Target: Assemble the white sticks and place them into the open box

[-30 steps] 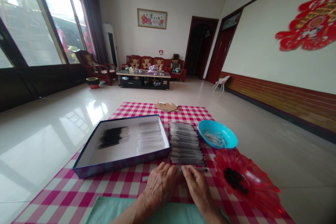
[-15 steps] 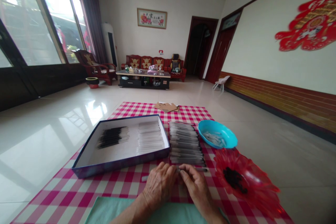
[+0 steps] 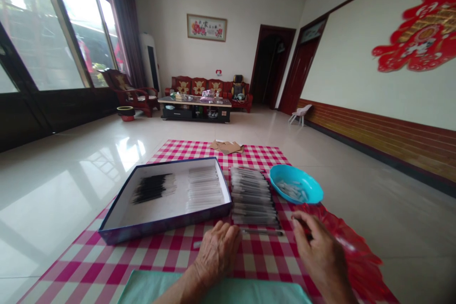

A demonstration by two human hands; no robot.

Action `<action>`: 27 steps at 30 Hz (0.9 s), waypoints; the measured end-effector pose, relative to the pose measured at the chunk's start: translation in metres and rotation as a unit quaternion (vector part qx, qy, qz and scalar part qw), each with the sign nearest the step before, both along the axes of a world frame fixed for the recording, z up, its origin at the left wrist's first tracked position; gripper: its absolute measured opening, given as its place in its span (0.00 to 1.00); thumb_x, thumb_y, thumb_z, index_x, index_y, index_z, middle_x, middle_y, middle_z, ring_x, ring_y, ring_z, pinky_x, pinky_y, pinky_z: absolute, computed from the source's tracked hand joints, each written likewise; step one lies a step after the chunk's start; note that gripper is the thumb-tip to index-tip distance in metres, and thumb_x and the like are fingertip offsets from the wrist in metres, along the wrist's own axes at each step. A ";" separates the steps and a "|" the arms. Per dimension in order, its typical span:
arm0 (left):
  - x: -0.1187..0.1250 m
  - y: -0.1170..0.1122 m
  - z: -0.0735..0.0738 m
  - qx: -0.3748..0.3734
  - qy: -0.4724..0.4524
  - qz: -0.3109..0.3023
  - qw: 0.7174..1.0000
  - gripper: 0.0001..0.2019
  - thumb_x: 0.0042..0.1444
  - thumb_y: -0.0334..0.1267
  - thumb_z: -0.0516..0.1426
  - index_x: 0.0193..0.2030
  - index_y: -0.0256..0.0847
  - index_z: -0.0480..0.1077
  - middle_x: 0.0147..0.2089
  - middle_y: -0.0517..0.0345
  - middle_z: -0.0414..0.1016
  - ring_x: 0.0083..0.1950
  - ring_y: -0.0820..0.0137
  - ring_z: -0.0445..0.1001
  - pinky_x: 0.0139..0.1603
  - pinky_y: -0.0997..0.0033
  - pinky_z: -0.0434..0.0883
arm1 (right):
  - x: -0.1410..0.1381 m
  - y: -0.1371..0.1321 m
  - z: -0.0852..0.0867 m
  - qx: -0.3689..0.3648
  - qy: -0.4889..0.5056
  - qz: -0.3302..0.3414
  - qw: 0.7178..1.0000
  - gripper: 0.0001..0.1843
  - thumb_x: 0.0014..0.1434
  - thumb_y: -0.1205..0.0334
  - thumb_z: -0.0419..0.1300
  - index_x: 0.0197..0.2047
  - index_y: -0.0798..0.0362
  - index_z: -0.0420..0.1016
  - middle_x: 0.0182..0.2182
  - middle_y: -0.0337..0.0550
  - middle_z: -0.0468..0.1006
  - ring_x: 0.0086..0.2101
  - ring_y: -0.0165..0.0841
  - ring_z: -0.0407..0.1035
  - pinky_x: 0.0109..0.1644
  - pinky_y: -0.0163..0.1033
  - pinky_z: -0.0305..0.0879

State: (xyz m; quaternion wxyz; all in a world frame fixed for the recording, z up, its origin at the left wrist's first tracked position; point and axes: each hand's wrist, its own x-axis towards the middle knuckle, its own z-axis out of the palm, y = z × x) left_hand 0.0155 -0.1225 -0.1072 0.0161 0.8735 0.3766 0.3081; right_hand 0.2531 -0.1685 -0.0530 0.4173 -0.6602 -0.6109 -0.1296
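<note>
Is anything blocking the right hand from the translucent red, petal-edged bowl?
Nothing visible: the right hand overlaps the translucent red, petal-edged bowl in view, though contact is unclear. The shallow turquoise bowl sits farther out, off that path.

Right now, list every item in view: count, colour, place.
Cloth: one, pink-white checked, underneath
Box: one, blue, left
Sticks: many, black, left in box
Tubes: many, clear, right in box
Pens: many, clear-black, beside box
Loose pen: one, clear-black, nearer
Round bowl: one, blue, right
Bits: many, whitish, in round bowl
Petalled bowl: one, red, nearer right
Towel: one, green, nearest
Cardboard: several, brown, far edge
Coffee table: one, black, back
Sofa, armchair: one each, reddish, back
Bin: one, red-black, left
Curtain: one, purple, left
Chair: one, pale, right wall
Picture: one, pale, back wall
Ornament: one, red, right wall
Left hand: one, bare, on loose pen
Right hand: one, bare, over petalled bowl
</note>
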 end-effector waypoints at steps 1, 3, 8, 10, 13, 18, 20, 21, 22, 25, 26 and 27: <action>0.000 0.000 0.000 -0.002 0.000 0.002 1.000 0.06 0.60 0.31 0.48 0.37 0.42 0.65 0.29 0.58 0.67 0.34 0.68 0.67 0.35 0.69 0.64 | 0.014 0.000 -0.002 -0.027 -0.018 -0.025 0.999 0.13 0.56 0.56 0.50 0.38 0.50 0.72 0.34 0.47 0.79 0.33 0.39 0.75 0.36 0.40 0.70; 0.000 -0.001 0.001 -0.006 0.004 0.003 1.000 0.06 0.60 0.31 0.48 0.37 0.42 0.65 0.30 0.58 0.67 0.34 0.67 0.67 0.35 0.69 0.65 | 0.039 0.000 -0.009 -0.085 -0.045 -0.061 0.994 0.12 0.53 0.58 0.49 0.35 0.49 0.72 0.32 0.47 0.80 0.31 0.40 0.75 0.33 0.42 0.69; 0.000 0.000 0.001 -0.013 0.007 0.000 1.000 0.07 0.61 0.32 0.47 0.37 0.42 0.65 0.30 0.57 0.67 0.34 0.67 0.67 0.35 0.68 0.65 | 0.060 0.001 -0.020 -0.145 -0.076 -0.071 0.984 0.11 0.51 0.59 0.50 0.33 0.50 0.72 0.32 0.49 0.79 0.31 0.42 0.74 0.32 0.44 0.69; 0.000 0.000 0.002 -0.010 0.003 -0.003 1.000 0.07 0.61 0.32 0.47 0.38 0.42 0.65 0.30 0.57 0.67 0.34 0.67 0.67 0.36 0.68 0.65 | 0.046 0.001 -0.013 -0.103 -0.070 -0.065 0.990 0.13 0.53 0.58 0.50 0.36 0.51 0.73 0.35 0.52 0.78 0.34 0.43 0.74 0.35 0.45 0.69; 0.001 0.000 0.003 -0.003 -0.001 -0.018 1.000 0.07 0.61 0.32 0.47 0.39 0.41 0.65 0.31 0.57 0.67 0.34 0.67 0.67 0.36 0.67 0.65 | 0.007 0.002 -0.003 -0.038 -0.009 0.033 0.999 0.13 0.57 0.58 0.49 0.39 0.52 0.72 0.38 0.50 0.77 0.37 0.40 0.73 0.40 0.43 0.70; 0.000 -0.002 0.004 0.012 -0.009 -0.038 0.999 0.08 0.61 0.32 0.46 0.41 0.41 0.65 0.31 0.57 0.67 0.33 0.68 0.66 0.36 0.68 0.66 | -0.055 0.004 -0.018 -0.085 0.074 0.191 0.975 0.11 0.60 0.61 0.51 0.39 0.51 0.73 0.34 0.48 0.78 0.35 0.37 0.74 0.39 0.38 0.71; -0.001 -0.002 0.003 0.020 -0.014 -0.046 0.999 0.08 0.61 0.31 0.46 0.42 0.40 0.65 0.31 0.57 0.68 0.34 0.68 0.67 0.37 0.68 0.66 | -0.066 0.005 -0.029 -0.100 0.091 0.211 0.968 0.11 0.60 0.62 0.51 0.39 0.51 0.75 0.33 0.47 0.79 0.35 0.37 0.74 0.39 0.38 0.71; -0.001 -0.002 0.003 0.023 -0.016 -0.050 0.998 0.09 0.61 0.31 0.46 0.43 0.40 0.65 0.32 0.56 0.68 0.34 0.68 0.67 0.37 0.68 0.66 | -0.069 0.006 -0.033 -0.102 0.098 0.216 0.966 0.11 0.59 0.62 0.52 0.38 0.51 0.75 0.32 0.47 0.79 0.34 0.37 0.75 0.38 0.38 0.71; -0.001 -0.002 0.003 0.023 -0.017 -0.054 0.998 0.10 0.60 0.30 0.46 0.45 0.40 0.64 0.32 0.56 0.68 0.34 0.68 0.67 0.38 0.68 0.66 | -0.071 0.007 -0.037 -0.103 0.104 0.217 0.965 0.11 0.59 0.62 0.52 0.37 0.50 0.76 0.31 0.46 0.80 0.33 0.37 0.75 0.38 0.38 0.71; -0.002 -0.002 0.006 0.013 -0.009 -0.065 0.998 0.14 0.60 0.30 0.46 0.52 0.41 0.62 0.33 0.56 0.69 0.34 0.68 0.67 0.36 0.69 0.67 | -0.070 0.008 -0.040 -0.090 0.118 0.215 0.965 0.10 0.57 0.63 0.54 0.34 0.50 0.78 0.30 0.46 0.80 0.30 0.37 0.75 0.35 0.38 0.72; -0.002 -0.002 0.008 0.005 -0.003 -0.069 0.998 0.15 0.59 0.30 0.47 0.53 0.42 0.62 0.33 0.56 0.69 0.34 0.67 0.67 0.35 0.70 0.66 | -0.070 0.008 -0.038 -0.086 0.122 0.216 0.965 0.10 0.56 0.64 0.54 0.33 0.50 0.78 0.29 0.46 0.80 0.30 0.37 0.75 0.34 0.38 0.72; -0.002 -0.002 0.010 -0.003 0.002 -0.073 0.997 0.16 0.59 0.31 0.47 0.54 0.43 0.61 0.33 0.56 0.69 0.34 0.67 0.67 0.34 0.71 0.66 | -0.070 0.008 -0.037 -0.081 0.125 0.219 0.964 0.10 0.56 0.64 0.54 0.32 0.50 0.78 0.29 0.45 0.80 0.29 0.37 0.75 0.34 0.38 0.72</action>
